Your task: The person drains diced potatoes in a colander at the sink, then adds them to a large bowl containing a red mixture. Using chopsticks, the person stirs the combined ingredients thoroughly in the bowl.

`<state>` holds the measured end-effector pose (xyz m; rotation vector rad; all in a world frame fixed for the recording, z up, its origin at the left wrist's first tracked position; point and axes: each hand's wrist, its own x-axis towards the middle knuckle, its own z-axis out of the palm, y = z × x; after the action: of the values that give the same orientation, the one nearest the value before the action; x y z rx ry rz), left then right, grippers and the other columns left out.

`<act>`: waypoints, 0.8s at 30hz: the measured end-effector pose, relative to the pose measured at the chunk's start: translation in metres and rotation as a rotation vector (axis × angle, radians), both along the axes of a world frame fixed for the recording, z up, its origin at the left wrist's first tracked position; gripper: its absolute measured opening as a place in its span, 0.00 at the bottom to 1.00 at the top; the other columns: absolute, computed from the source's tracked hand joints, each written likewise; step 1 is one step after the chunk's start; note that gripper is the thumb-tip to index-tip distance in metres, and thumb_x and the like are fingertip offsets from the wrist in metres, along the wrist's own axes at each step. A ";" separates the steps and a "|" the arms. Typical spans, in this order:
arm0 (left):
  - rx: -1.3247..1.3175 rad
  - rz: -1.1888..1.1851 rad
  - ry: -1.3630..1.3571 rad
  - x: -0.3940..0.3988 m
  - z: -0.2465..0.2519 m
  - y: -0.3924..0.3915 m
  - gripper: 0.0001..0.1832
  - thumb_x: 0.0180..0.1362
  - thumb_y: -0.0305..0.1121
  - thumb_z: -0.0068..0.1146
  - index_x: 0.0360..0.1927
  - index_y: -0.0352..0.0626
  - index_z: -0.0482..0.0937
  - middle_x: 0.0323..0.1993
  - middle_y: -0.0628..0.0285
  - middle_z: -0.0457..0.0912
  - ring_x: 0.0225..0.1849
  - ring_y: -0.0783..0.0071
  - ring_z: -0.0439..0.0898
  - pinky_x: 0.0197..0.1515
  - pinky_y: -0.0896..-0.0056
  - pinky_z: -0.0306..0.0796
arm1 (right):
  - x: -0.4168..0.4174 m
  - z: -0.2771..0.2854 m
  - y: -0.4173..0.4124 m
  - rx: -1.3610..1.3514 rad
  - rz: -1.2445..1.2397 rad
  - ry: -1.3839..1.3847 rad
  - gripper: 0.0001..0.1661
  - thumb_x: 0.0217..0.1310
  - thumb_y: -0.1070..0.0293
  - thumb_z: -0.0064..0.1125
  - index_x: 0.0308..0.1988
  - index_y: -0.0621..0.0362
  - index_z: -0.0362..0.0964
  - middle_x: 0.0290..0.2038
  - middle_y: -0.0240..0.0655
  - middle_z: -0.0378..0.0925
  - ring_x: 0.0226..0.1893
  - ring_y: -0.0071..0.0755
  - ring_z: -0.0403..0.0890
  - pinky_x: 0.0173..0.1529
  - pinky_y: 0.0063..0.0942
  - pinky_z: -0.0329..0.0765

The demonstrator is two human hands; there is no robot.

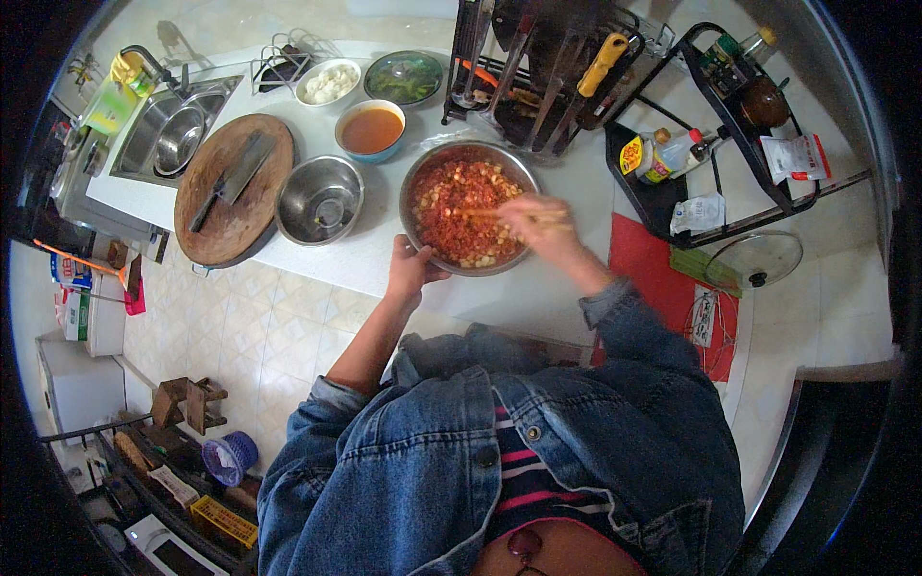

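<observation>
In front of me on the white counter stands a stainless steel mixing bowl. It holds a chopped red mixture with small pale pieces. My left hand grips the bowl's near left rim, thumb on top. My right hand, slightly blurred, holds wooden chopsticks whose tips reach into the mixture. A smaller steel bowl with a few scraps in it sits to the left. Beyond it lies a round wooden chopping board with a cleaver on it.
Behind the bowls are a blue bowl of orange-brown liquid, a white bowl of white pieces, and a lidded dish of greens. A utensil rack stands at the back, a black condiment shelf on the right, a sink at far left.
</observation>
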<state>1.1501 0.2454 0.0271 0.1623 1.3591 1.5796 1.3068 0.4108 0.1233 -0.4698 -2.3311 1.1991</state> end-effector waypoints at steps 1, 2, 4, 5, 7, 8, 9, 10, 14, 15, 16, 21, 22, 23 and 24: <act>-0.002 0.004 0.003 0.001 0.003 0.000 0.13 0.59 0.23 0.41 0.46 0.39 0.55 0.40 0.47 0.71 0.32 0.54 0.80 0.27 0.62 0.82 | 0.004 0.012 0.005 0.058 -0.102 -0.039 0.08 0.58 0.70 0.51 0.31 0.60 0.76 0.24 0.33 0.78 0.25 0.26 0.78 0.26 0.25 0.74; -0.003 0.008 0.006 0.002 0.004 -0.001 0.13 0.59 0.23 0.41 0.46 0.39 0.55 0.40 0.46 0.70 0.32 0.54 0.80 0.28 0.62 0.82 | 0.007 0.017 0.012 0.000 -0.146 -0.016 0.08 0.58 0.70 0.52 0.31 0.61 0.76 0.25 0.34 0.78 0.25 0.27 0.78 0.26 0.25 0.74; 0.019 0.001 0.020 0.002 0.005 0.000 0.14 0.58 0.23 0.42 0.46 0.38 0.55 0.41 0.46 0.70 0.33 0.54 0.80 0.28 0.62 0.82 | 0.008 0.008 0.027 0.047 -0.231 0.000 0.07 0.57 0.71 0.52 0.31 0.62 0.75 0.25 0.36 0.78 0.24 0.27 0.78 0.26 0.25 0.73; 0.029 -0.003 0.028 0.002 0.005 0.000 0.14 0.58 0.24 0.42 0.46 0.38 0.55 0.41 0.46 0.70 0.33 0.54 0.80 0.29 0.62 0.82 | 0.008 -0.015 0.038 0.152 -0.266 -0.012 0.07 0.57 0.71 0.52 0.31 0.62 0.75 0.25 0.36 0.78 0.23 0.28 0.77 0.26 0.25 0.73; 0.013 -0.015 0.023 0.002 0.006 0.001 0.14 0.58 0.24 0.42 0.46 0.38 0.55 0.42 0.47 0.70 0.33 0.54 0.80 0.29 0.62 0.82 | 0.005 -0.051 0.043 0.188 -0.279 0.012 0.08 0.57 0.71 0.52 0.30 0.63 0.75 0.25 0.38 0.77 0.22 0.29 0.77 0.26 0.26 0.73; 0.006 -0.022 0.023 0.001 0.006 0.002 0.15 0.58 0.24 0.42 0.47 0.37 0.55 0.42 0.47 0.70 0.33 0.55 0.80 0.29 0.62 0.82 | -0.003 -0.065 0.036 0.118 -0.258 0.051 0.08 0.57 0.71 0.52 0.30 0.63 0.75 0.25 0.38 0.77 0.22 0.31 0.77 0.26 0.27 0.72; 0.005 -0.021 0.023 0.001 0.007 0.002 0.15 0.58 0.24 0.42 0.46 0.37 0.55 0.41 0.47 0.70 0.33 0.55 0.80 0.29 0.62 0.82 | -0.012 -0.073 0.028 0.047 -0.236 0.090 0.08 0.57 0.71 0.52 0.29 0.64 0.75 0.25 0.39 0.77 0.22 0.32 0.77 0.27 0.28 0.72; -0.002 -0.010 0.021 0.000 0.006 0.000 0.15 0.58 0.24 0.42 0.46 0.37 0.55 0.41 0.47 0.70 0.32 0.56 0.80 0.29 0.62 0.82 | -0.019 -0.052 0.010 -0.066 -0.229 0.019 0.09 0.58 0.70 0.51 0.29 0.64 0.73 0.25 0.38 0.76 0.21 0.33 0.77 0.27 0.28 0.72; 0.024 0.017 0.004 0.002 0.008 -0.003 0.14 0.57 0.24 0.43 0.46 0.38 0.56 0.40 0.48 0.70 0.31 0.57 0.80 0.28 0.62 0.82 | -0.022 -0.023 -0.004 0.134 -0.164 0.111 0.08 0.60 0.71 0.49 0.33 0.64 0.73 0.25 0.35 0.76 0.20 0.26 0.77 0.23 0.24 0.72; 0.025 0.009 0.003 0.001 0.007 -0.002 0.14 0.57 0.24 0.43 0.46 0.39 0.56 0.40 0.48 0.70 0.31 0.58 0.80 0.28 0.62 0.82 | -0.020 -0.017 -0.009 0.078 -0.159 0.130 0.08 0.60 0.72 0.50 0.33 0.64 0.73 0.25 0.35 0.76 0.20 0.26 0.77 0.23 0.23 0.72; 0.026 0.006 0.000 0.001 0.004 -0.001 0.14 0.58 0.24 0.43 0.46 0.39 0.56 0.40 0.49 0.70 0.31 0.58 0.80 0.28 0.62 0.82 | -0.020 -0.009 -0.019 0.022 -0.151 0.148 0.08 0.60 0.72 0.50 0.33 0.64 0.73 0.25 0.35 0.76 0.20 0.26 0.77 0.23 0.22 0.73; 0.033 0.016 -0.004 0.003 0.005 -0.001 0.12 0.58 0.22 0.42 0.43 0.38 0.55 0.36 0.49 0.72 0.28 0.62 0.79 0.25 0.68 0.80 | -0.040 -0.045 -0.033 -0.353 -0.082 0.095 0.08 0.59 0.71 0.52 0.34 0.65 0.74 0.30 0.35 0.78 0.21 0.24 0.78 0.24 0.20 0.75; 0.030 0.029 -0.014 0.003 0.004 -0.001 0.12 0.58 0.22 0.42 0.43 0.37 0.55 0.36 0.49 0.72 0.28 0.62 0.79 0.24 0.68 0.80 | -0.040 -0.055 -0.026 -0.364 -0.102 0.091 0.09 0.60 0.70 0.52 0.34 0.65 0.74 0.30 0.35 0.78 0.21 0.24 0.78 0.24 0.20 0.75; 0.026 0.041 -0.023 0.003 0.003 -0.001 0.12 0.59 0.22 0.42 0.43 0.37 0.55 0.36 0.49 0.72 0.28 0.62 0.79 0.24 0.68 0.80 | -0.035 -0.063 -0.016 -0.375 -0.122 0.088 0.09 0.60 0.70 0.52 0.35 0.65 0.75 0.30 0.35 0.78 0.21 0.24 0.78 0.25 0.21 0.75; 0.037 0.043 -0.008 0.003 0.002 0.000 0.12 0.59 0.22 0.42 0.44 0.37 0.55 0.36 0.49 0.72 0.27 0.62 0.79 0.24 0.69 0.80 | -0.029 -0.068 -0.004 -0.381 -0.153 0.108 0.10 0.60 0.68 0.53 0.36 0.64 0.75 0.30 0.34 0.79 0.22 0.24 0.78 0.25 0.20 0.76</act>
<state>1.1529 0.2450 0.0292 0.1500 1.3359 1.6406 1.2780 0.4064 0.0558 -0.6802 -1.9406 1.5558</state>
